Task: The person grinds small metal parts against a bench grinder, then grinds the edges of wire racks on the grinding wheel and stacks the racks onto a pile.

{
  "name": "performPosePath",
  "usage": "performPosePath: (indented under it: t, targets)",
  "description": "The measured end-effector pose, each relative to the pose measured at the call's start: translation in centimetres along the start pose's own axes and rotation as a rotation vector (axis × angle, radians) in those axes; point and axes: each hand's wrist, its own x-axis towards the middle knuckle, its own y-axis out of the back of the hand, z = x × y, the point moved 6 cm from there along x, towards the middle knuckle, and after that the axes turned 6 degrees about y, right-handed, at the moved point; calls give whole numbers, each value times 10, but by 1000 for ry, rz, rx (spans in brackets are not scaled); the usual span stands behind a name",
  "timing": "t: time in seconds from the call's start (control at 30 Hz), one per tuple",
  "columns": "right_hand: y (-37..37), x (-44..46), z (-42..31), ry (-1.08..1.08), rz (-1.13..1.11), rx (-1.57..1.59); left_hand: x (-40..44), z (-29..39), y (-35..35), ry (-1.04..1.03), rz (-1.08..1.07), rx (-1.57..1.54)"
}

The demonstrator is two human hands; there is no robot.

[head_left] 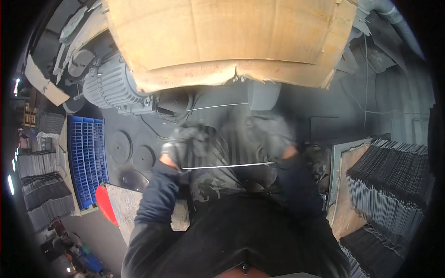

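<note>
My left hand [185,141], in a grey work glove, is closed at the left side of a thin plate. My right hand [273,136], gloved too and smeared by motion, is at its right side. Of the thin plate [227,165], a bright straight near edge shows between my wrists; the rest is dark and blurred. Just beyond my right hand stands a grey wheel [263,96], partly hidden under a cardboard sheet [222,37]. Another thin bright line runs to the wheel's left side; what it belongs to is unclear. Camouflage-patterned cloth [206,192] lies below the hands.
A grey ribbed motor [111,85] sits at the upper left. Round discs [121,147] and a blue plastic crate [87,160] are at left. Tall stacks of thin dark plates [389,185] stand at right, with more stacks [48,190] at far left.
</note>
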Motion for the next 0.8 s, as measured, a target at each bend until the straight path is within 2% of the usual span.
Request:
performPosePath:
  t: [0.03,0.07,0.13,0.17,0.23,0.3,0.37,0.43,0.47,0.5,0.53,0.57,0.6,0.67,0.73,0.8]
  targets:
    - [-14,10,9,-21,-18,55,-11,6,0,-6,55,-29]
    - [-21,8,3,16,94,-170,-24,17,-4,-19,109,-62]
    - [-31,-7,-28,97,125,-890,-23,16,-36,68,166,-168]
    - [-25,-25,-51,138,44,-1385,-5,6,-42,20,95,-106]
    - [16,-74,-71,82,441,-367,22,7,-96,2,-102,296]
    - [8,-136,-124,209,491,-570,52,-34,-138,-116,-345,468]
    - [0,-196,-158,357,569,-693,43,-48,-183,-188,-490,464]
    - [-15,-241,-169,474,669,-509,3,-39,-225,-138,-476,323]
    - [-10,-252,-165,506,624,-390,-3,-37,-227,-302,-518,356]
    - [3,-257,-158,535,570,-272,-6,-39,-226,-311,-521,199]
    - [-12,-260,-157,594,515,-377,-9,-42,-225,-324,-528,44]
    - [-28,-265,-156,658,464,-479,-7,-50,-220,-172,-484,-287]
    - [-45,-271,-154,726,415,-573,-15,-48,-213,-225,-419,-266]
    - [-39,-265,-140,620,551,-790,-34,-45,-201,-324,-280,-216]
    - [-40,-252,-128,615,577,-699,-56,-30,-192,-588,-120,307]
    - [-31,-232,-113,665,535,-597,-62,-28,-178,-651,-19,331]
